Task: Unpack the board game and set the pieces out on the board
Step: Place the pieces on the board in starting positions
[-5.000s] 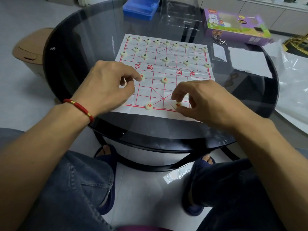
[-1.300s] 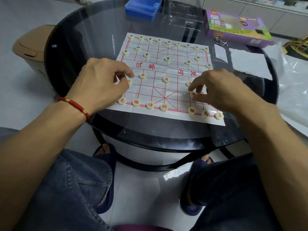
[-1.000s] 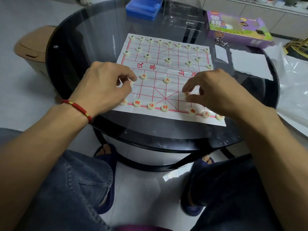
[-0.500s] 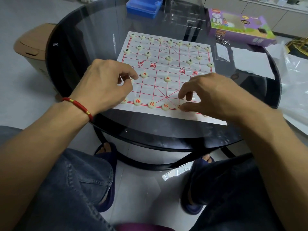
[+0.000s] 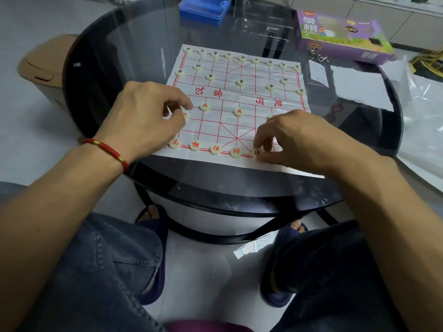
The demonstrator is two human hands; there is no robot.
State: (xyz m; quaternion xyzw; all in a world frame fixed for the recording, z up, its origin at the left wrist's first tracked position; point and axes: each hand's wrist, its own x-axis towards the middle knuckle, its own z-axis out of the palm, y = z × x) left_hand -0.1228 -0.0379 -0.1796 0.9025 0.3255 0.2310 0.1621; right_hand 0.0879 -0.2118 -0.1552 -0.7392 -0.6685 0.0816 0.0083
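Head camera, looking down over a round black glass desk (image 5: 115, 75): at lower centre of the frame the right hand (image 5: 297, 140) curls over the near edge of the white paper xiangqi board with red grid lines (image 5: 230, 130), its thumb and forefinger pinching a small cream disc piece with a red character (image 5: 257, 153) on the bottom row, just right of the cream general piece marked in red (image 5: 235, 152). A second ago that hand was working farther right along the same row; it has since swung inward to this gap beside the general, which suggests the second adviser is going down. At centre left, the left hand (image 5: 143, 118) holds much the same spot as before, fingers bent, thumb and forefinger closed on a cream red-marked piece (image 5: 185, 115) at the board's left side. The far side's green-marked cream pieces (image 5: 241, 82) stand complete across the upper rows. Red pieces visible on the near row read horse, elephant, adviser, general; those under the right hand cannot be seen. With that adviser seated, the red back rank looks close to finished. The purple cardboard game box (image 5: 340, 35) lies at upper right, a blue plastic lidded case (image 5: 203, 7) at top centre.
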